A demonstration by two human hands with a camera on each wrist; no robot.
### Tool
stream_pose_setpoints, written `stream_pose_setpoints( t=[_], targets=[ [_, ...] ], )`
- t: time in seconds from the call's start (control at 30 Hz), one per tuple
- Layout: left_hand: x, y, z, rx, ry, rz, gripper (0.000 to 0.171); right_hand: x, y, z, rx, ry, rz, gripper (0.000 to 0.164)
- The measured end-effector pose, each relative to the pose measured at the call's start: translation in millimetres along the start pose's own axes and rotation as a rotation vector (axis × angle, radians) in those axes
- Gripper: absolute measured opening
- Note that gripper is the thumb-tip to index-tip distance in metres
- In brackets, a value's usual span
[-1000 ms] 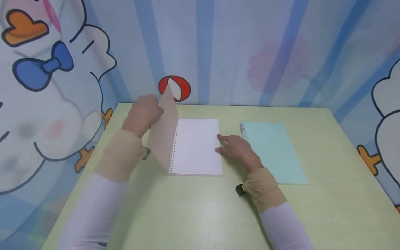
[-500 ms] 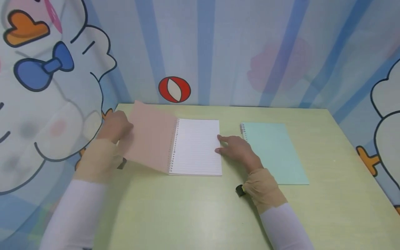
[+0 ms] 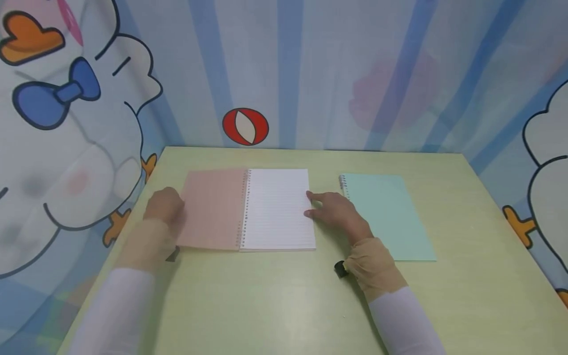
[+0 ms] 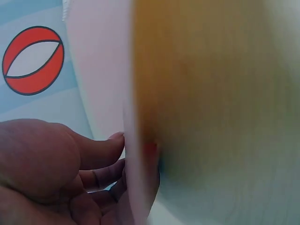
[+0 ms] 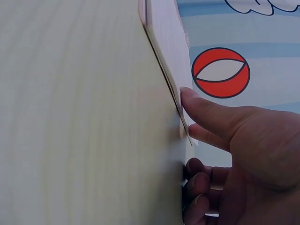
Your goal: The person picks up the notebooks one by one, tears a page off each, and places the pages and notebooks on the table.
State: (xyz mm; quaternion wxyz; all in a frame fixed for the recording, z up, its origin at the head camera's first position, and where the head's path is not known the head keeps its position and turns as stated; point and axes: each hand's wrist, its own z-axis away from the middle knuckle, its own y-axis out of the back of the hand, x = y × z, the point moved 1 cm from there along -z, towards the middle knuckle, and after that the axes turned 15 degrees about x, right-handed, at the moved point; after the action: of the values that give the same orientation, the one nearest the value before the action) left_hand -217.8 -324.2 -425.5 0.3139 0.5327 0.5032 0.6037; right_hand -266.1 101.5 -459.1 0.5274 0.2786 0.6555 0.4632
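Observation:
A spiral notebook lies spread on the table, its pink cover (image 3: pixel 213 209) turned to the left and a white lined page (image 3: pixel 278 209) on the right. My left hand (image 3: pixel 164 207) pinches the cover's outer left edge; in the left wrist view the thumb (image 4: pixel 101 152) is on one face and fingers pass behind. At the page's right edge, my right hand (image 3: pixel 335 212) touches the notebook with thumb and index finger, which stand apart. The right wrist view shows its other fingers (image 5: pixel 199 192) bent by the tabletop. Beyond that hand lies a closed mint-green spiral notebook (image 3: pixel 386 212).
The pale wooden table (image 3: pixel 266 301) ends at the back against a blue striped backdrop (image 3: pixel 328 74) with cartoon figures. A printed red-and-white ball (image 3: pixel 245 126) shows on it behind the notebook. The backdrop also closes off the left and right sides.
My left hand has swung the pink cover from upright over to the left and lowered it nearly flat onto the table. The right hand has stayed at the page's right edge.

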Motion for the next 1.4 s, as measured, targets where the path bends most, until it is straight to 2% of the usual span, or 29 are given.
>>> stream_pose_setpoints(
  t=[0.17, 0.27, 0.33, 0.4, 0.5, 0.57, 0.67, 0.77, 0.87, 1.0, 1.1, 1.2, 1.4],
  targets=[
    [3.7, -14.3, -5.1, 0.022, -0.027, -0.221, 0.03, -3, 4, -1, -0.008, 0.008, -0.004, 0.066],
    [19.3, -22.9, -8.7, 0.099, -0.018, -0.315, 0.031, -2, 5, -3, -0.001, 0.017, -0.007, 0.065],
    [35.6, -30.4, -9.6, 0.155, -0.043, -0.3, 0.032, 0, 6, -4, 0.018, 0.015, -0.005, 0.067],
    [55.7, -40.1, -8.2, 0.184, -0.068, -0.218, 0.038, 1, 7, -5, 0.04, -0.002, -0.035, 0.07],
    [87.8, -55.5, -6.9, 0.147, -0.146, -0.091, 0.057, 0, 10, -12, 0.113, -0.039, -0.109, 0.076],
    [108.3, -65.5, -8.8, 0.105, -0.188, -0.053, 0.068, -4, 12, -21, 0.163, -0.04, -0.147, 0.077],
    [131.8, -78.3, -16.3, 0.068, -0.296, -0.107, 0.077, -10, 10, -41, 0.237, -0.008, -0.121, 0.074],
    [144.5, -86.8, -20.9, 0.024, -0.365, -0.176, 0.083, -14, 0, -60, 0.264, 0.018, -0.031, 0.07],
    [149.0, -93.7, -21.9, -0.022, -0.402, -0.205, 0.087, -15, -11, -72, 0.26, 0.013, 0.106, 0.07],
    [147.6, -101.2, -18.8, -0.064, -0.423, -0.217, 0.088, -16, -24, -75, 0.189, 0.014, 0.247, 0.076],
    [145.4, -101.8, -15.3, -0.079, -0.422, -0.228, 0.089, -18, -29, -73, 0.137, 0.013, 0.254, 0.078],
    [144.9, -98.1, -13.7, -0.078, -0.419, -0.223, 0.092, -21, -29, -71, 0.138, 0.003, 0.24, 0.076],
    [141.9, -91.2, -17.7, -0.058, -0.438, -0.211, 0.095, -29, -26, -76, 0.245, 0.039, 0.199, 0.058]
  ],
)
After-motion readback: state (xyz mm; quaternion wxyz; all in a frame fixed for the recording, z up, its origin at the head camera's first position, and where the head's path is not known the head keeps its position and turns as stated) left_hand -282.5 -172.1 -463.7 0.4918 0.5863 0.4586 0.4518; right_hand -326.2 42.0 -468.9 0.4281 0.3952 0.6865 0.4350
